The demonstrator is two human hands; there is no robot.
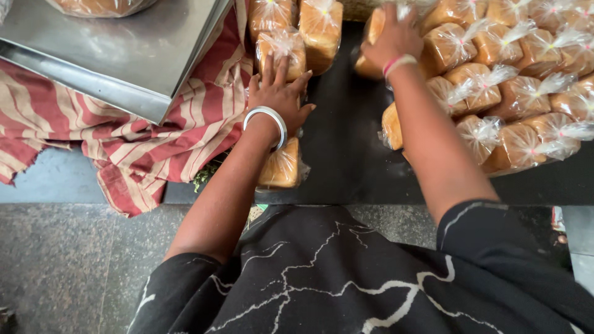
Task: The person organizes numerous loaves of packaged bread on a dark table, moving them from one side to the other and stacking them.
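The person leans over the dark table, sorting bagged loaves. The left hand lies flat and open, fingers spread, pressing on a loaf in the short row near the striped cloth at the table's left edge. Another loaf sits just below the wrist, by the near edge. The right hand reaches to the far edge and curls around a loaf beside the big pile — closed on it, as far as I can judge. It looks like a transfer from pile to row; next comes a clean lift without snagging the knotted bag tops. A steel tray rests on the cloth.
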